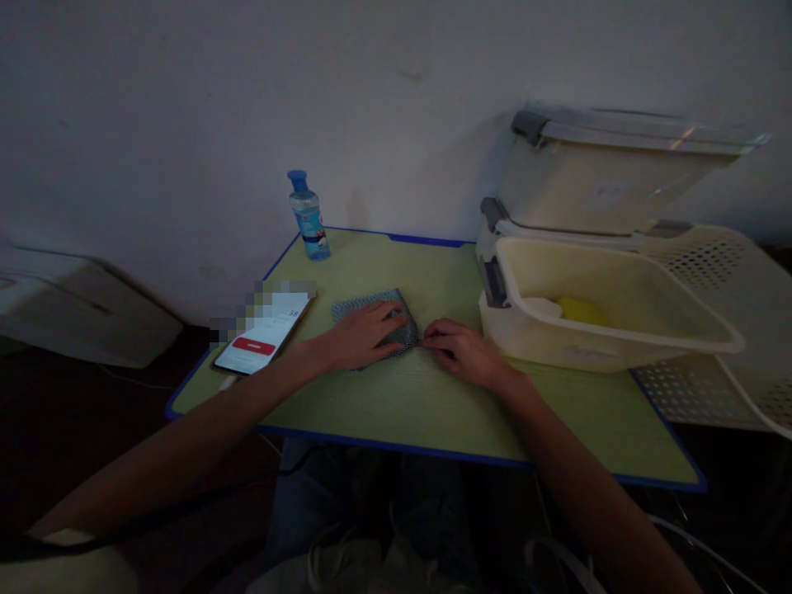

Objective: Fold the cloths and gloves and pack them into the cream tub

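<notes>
A grey, finely patterned piece that looks like a folded cloth (403, 334) lies on the table between my hands. My left hand (368, 332) rests flat on top of it, fingers spread, and covers much of its middle. At its right corner, my right hand (458, 348) has its thumb and fingers pinched together on the edge. The exact bit between those fingertips is small and partly hidden. To the left of the cloth lies a phone (263, 338) with a lit screen and a red button.
A blue bottle (311, 223) stands at the table's back left. On the right is an open cream bin (594, 346) with a yellow item (582, 311) inside, beside stacked containers (575, 181) and a perforated basket (711, 256). The small table (396, 412) has a blue edge.
</notes>
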A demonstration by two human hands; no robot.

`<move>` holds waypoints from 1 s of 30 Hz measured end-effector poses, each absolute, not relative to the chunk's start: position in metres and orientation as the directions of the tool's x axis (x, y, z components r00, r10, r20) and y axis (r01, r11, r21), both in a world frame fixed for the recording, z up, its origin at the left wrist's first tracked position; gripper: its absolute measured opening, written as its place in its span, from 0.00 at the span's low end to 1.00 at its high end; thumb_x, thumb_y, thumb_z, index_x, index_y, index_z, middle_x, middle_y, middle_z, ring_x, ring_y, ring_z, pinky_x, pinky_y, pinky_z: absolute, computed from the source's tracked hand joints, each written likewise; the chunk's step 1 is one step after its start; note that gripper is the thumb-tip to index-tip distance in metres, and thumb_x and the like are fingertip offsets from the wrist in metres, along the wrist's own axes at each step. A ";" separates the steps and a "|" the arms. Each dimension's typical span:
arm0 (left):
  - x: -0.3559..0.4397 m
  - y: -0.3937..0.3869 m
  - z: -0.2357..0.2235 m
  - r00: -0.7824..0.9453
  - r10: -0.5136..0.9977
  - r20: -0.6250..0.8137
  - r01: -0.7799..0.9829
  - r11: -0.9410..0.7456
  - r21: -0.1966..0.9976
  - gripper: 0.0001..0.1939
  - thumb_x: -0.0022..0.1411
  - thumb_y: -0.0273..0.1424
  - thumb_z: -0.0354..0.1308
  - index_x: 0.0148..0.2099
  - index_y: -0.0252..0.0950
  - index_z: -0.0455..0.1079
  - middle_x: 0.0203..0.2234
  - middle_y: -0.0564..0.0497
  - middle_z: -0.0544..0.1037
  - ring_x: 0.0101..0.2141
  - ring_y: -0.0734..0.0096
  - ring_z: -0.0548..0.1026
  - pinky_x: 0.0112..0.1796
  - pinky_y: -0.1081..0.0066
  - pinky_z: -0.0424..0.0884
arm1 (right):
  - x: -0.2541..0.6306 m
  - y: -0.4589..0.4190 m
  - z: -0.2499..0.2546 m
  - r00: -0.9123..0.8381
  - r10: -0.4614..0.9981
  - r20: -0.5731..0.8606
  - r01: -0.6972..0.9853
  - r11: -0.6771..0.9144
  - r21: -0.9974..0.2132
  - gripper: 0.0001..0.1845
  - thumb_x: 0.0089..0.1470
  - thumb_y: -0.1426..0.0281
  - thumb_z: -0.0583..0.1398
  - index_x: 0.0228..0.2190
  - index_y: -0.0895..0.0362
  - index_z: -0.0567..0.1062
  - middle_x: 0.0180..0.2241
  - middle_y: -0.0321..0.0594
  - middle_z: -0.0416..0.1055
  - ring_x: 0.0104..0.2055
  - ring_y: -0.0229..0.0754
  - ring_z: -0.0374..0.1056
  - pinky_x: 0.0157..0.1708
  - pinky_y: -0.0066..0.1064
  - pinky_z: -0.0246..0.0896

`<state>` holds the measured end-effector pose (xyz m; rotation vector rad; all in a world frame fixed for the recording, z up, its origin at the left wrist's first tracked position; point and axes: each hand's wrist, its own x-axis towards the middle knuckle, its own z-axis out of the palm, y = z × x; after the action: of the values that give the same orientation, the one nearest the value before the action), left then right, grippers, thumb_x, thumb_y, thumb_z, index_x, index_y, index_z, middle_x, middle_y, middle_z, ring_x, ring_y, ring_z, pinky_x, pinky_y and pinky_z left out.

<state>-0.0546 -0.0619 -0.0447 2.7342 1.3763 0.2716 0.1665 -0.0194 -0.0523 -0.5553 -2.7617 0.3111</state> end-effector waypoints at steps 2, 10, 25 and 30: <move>-0.043 -0.072 -0.042 0.495 0.859 0.132 0.835 -0.512 0.203 0.18 0.63 0.39 0.46 0.47 0.29 0.65 0.44 0.41 0.69 0.44 0.62 0.70 0.46 0.64 0.67 | 0.166 -0.020 -0.052 -0.884 0.398 0.244 0.338 0.906 -0.256 0.16 0.49 0.81 0.54 0.37 0.59 0.77 0.36 0.44 0.71 0.37 0.41 0.66 0.37 0.33 0.63; -0.020 -0.070 -0.051 0.300 0.950 0.088 0.913 -0.313 0.263 0.14 0.61 0.37 0.48 0.41 0.31 0.63 0.36 0.43 0.70 0.35 0.60 0.72 0.35 0.62 0.68 | 0.165 -0.020 -0.055 -0.873 0.436 0.219 0.359 0.878 -0.318 0.19 0.54 0.79 0.50 0.46 0.57 0.72 0.35 0.43 0.67 0.37 0.41 0.65 0.38 0.34 0.63; -0.035 -0.055 -0.062 0.070 0.993 0.099 0.562 -0.121 0.818 0.10 0.56 0.33 0.49 0.24 0.37 0.56 0.17 0.58 0.58 0.22 0.75 0.59 0.26 0.73 0.52 | 0.158 -0.022 -0.056 -0.743 0.634 0.214 0.474 0.724 -0.502 0.14 0.41 0.81 0.55 0.34 0.59 0.69 0.29 0.40 0.67 0.32 0.40 0.63 0.34 0.32 0.59; -0.038 -0.052 -0.060 0.038 0.997 0.066 0.427 -0.076 0.901 0.10 0.54 0.33 0.50 0.23 0.36 0.56 0.17 0.59 0.56 0.22 0.76 0.57 0.26 0.73 0.52 | 0.157 -0.021 -0.056 -0.685 0.700 0.203 0.435 0.617 -0.656 0.11 0.42 0.81 0.53 0.30 0.57 0.68 0.25 0.35 0.66 0.26 0.35 0.62 0.28 0.27 0.57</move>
<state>-0.0384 -0.0518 -0.0604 1.5969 1.4747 1.0036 0.1567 -0.0214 -0.0559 -0.8992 -2.3985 0.8052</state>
